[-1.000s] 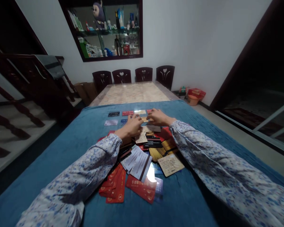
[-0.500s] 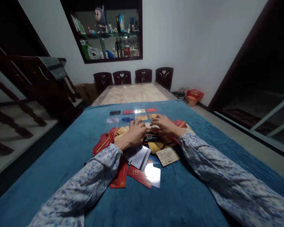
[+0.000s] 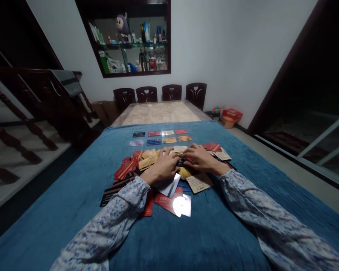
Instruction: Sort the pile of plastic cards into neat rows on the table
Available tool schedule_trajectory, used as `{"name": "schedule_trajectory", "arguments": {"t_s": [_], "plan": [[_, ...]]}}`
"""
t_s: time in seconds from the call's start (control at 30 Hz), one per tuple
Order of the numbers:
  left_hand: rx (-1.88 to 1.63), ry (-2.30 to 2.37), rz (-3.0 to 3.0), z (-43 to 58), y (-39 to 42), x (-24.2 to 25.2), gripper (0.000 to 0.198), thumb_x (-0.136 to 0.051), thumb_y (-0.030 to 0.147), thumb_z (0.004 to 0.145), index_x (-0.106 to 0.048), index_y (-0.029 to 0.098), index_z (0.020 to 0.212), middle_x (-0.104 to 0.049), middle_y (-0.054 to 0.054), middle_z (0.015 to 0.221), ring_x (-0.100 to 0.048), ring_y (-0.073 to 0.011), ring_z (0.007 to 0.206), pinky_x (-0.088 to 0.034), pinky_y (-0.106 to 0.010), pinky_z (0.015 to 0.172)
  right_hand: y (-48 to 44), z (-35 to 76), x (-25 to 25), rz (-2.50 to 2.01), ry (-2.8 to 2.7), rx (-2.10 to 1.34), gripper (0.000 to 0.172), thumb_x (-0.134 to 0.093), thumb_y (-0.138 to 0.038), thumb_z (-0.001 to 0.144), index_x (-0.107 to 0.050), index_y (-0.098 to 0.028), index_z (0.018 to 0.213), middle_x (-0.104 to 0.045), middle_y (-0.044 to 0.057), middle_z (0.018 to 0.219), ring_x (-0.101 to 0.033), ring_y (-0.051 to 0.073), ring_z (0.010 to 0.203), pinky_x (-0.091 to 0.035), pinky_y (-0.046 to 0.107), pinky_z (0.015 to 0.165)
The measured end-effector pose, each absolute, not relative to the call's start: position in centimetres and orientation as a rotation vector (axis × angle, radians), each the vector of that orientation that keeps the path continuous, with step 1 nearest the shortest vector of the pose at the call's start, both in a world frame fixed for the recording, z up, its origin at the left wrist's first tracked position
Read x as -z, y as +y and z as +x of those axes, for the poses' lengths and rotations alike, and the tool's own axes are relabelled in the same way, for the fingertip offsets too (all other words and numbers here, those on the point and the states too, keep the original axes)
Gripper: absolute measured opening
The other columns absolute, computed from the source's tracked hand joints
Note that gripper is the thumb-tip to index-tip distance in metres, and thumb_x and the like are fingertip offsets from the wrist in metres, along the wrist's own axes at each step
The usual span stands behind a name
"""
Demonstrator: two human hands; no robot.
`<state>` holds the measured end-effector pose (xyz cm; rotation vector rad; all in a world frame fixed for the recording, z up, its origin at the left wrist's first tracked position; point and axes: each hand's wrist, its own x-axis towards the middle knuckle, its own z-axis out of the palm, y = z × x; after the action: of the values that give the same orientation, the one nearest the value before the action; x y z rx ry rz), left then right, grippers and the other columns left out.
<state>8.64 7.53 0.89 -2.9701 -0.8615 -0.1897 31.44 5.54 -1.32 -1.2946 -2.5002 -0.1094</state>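
Observation:
My left hand (image 3: 164, 168) rests on a loose pile of cards (image 3: 199, 183) spread over a blue cloth (image 3: 186, 241). Its fingers are bent down onto a dark card (image 3: 181, 163) in the middle of the pile. My right hand (image 3: 201, 159) lies next to it, fingers stretched over the pile, fingertips touching the same dark card. Red cards (image 3: 127, 167) fan out to the left of the pile. A shiny white card (image 3: 184, 205) lies at its near edge. Beyond the hands, two neat rows of single cards (image 3: 158, 137) are laid out.
The cloth covers the near end of a long marble table (image 3: 158, 112) with several dark chairs (image 3: 171, 91) at the far end. A wall niche (image 3: 130, 41) holds bottles and a toy. A stair rail (image 3: 31, 105) is on the left, a red basket (image 3: 232, 114) on the floor at right.
Both hands have drawn back from the laid-out rows to the pile. One more card lies in the second row. The pile's cards have shifted and spread to the left.

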Motion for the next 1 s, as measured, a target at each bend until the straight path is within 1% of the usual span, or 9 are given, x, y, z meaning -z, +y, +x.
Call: {"name": "schedule_trajectory", "arguments": {"t_s": [0.1, 0.23, 0.43, 0.53, 0.6, 0.7, 0.8, 0.87, 1.0], "plan": [[0.191, -0.873, -2.972, 8.7, 7.4, -0.8, 0.028, -0.059, 0.03, 0.094, -0.069, 0.018, 0.117, -0.068, -0.013, 0.131, -0.038, -0.0392, 0.142, -0.033, -0.063, 0.112, 5.0, 31.4, 1.4, -1.298, -2.509, 0.079, 0.034, -0.063, -0.042, 0.093, -0.075, -0.021, 0.118, -0.072, 0.015, 0.12, -0.051, 0.032, 0.113, -0.041, 0.048, 0.088], [0.174, -0.895, -2.952, 8.8, 7.1, -1.1, 0.025, -0.058, 0.024, 0.093, -0.073, 0.017, 0.112, -0.07, -0.014, 0.126, -0.039, -0.0387, 0.143, -0.033, -0.06, 0.113, 4.6, 31.3, 1.6, -1.289, -2.527, 0.061, 0.038, -0.065, -0.043, 0.091, -0.074, -0.021, 0.121, -0.072, 0.014, 0.122, -0.052, 0.033, 0.114, -0.04, 0.049, 0.09], [0.183, -0.844, -2.918, 9.0, 6.8, -1.2, 0.028, -0.058, 0.017, 0.088, -0.076, 0.018, 0.109, -0.073, -0.013, 0.122, -0.04, -0.0393, 0.143, -0.036, -0.059, 0.11, 4.5, 31.2, 2.2, -1.283, -2.528, 0.105, 0.035, -0.064, -0.038, 0.093, -0.074, -0.022, 0.122, -0.073, 0.014, 0.121, -0.052, 0.032, 0.113, -0.04, 0.049, 0.091], [0.156, -0.773, -2.877, 9.0, 6.6, -1.4, 0.024, -0.058, 0.017, 0.088, -0.078, 0.019, 0.101, -0.075, -0.013, 0.117, -0.043, -0.0378, 0.14, -0.036, -0.057, 0.108, 4.6, 31.2, 2.3, -1.26, -2.544, 0.128, 0.034, -0.063, -0.037, 0.093, -0.074, -0.021, 0.121, -0.073, 0.014, 0.12, -0.052, 0.032, 0.114, -0.039, 0.047, 0.09], [0.128, -0.737, -2.847, 9.2, 6.4, -1.5, 0.021, -0.058, 0.017, 0.089, -0.078, 0.019, 0.096, -0.076, -0.013, 0.113, -0.047, -0.0358, 0.136, -0.038, -0.054, 0.107, 4.6, 31.2, 2.2, -1.232, -2.553, 0.141, 0.033, -0.064, -0.037, 0.093, -0.074, -0.021, 0.12, -0.073, 0.014, 0.119, -0.052, 0.031, 0.113, -0.039, 0.046, 0.089], [0.099, -0.697, -2.827, 9.5, 5.9, -1.8, 0.02, -0.056, 0.019, 0.091, -0.076, 0.017, 0.093, -0.076, -0.013, 0.106, -0.055, -0.0324, 0.124, -0.041, -0.05, 0.101, 4.5, 31.3, 2.1, -1.181, -2.564, 0.151, 0.031, -0.065, -0.036, 0.092, -0.074, -0.022, 0.118, -0.074, 0.013, 0.116, -0.053, 0.03, 0.111, -0.038, 0.044, 0.089], [0.063, -0.708, -2.826, 9.8, 5.3, -2.3, 0.021, -0.055, 0.018, 0.092, -0.075, 0.014, 0.094, -0.075, -0.013, 0.1, -0.061, -0.0299, 0.111, -0.045, -0.046, 0.095, 4.2, 31.3, 1.8, -1.13, -2.578, 0.149, 0.027, -0.064, -0.032, 0.092, -0.074, -0.022, 0.114, -0.074, 0.013, 0.113, -0.054, 0.029, 0.11, -0.037, 0.043, 0.089], [0.072, -0.736, -2.841, 9.8, 5.0, -2.9, 0.021, -0.055, 0.016, 0.091, -0.074, 0.015, 0.096, -0.075, -0.013, 0.099, -0.063, -0.0283, 0.106, -0.047, -0.043, 0.093, 4.0, 31.3, 1.5, -1.116, -2.564, 0.148, 0.024, -0.061, -0.028, 0.093, -0.075, -0.021, 0.111, -0.074, 0.013, 0.111, -0.055, 0.028, 0.109, -0.037, 0.043, 0.09], [0.171, -0.795, -2.907, 9.5, 5.1, -3.8, 0.022, -0.055, 0.013, 0.09, -0.075, 0.017, 0.099, -0.074, -0.012, 0.098, -0.066, -0.0263, 0.098, -0.05, -0.039, 0.09, 3.8, 31.1, 1.1, -1.132, -2.477, 0.157, 0.026, -0.053, -0.023, 0.096, -0.076, -0.022, 0.107, -0.075, 0.012, 0.106, -0.058, 0.026, 0.103, -0.038, 0.041, 0.088]]}}
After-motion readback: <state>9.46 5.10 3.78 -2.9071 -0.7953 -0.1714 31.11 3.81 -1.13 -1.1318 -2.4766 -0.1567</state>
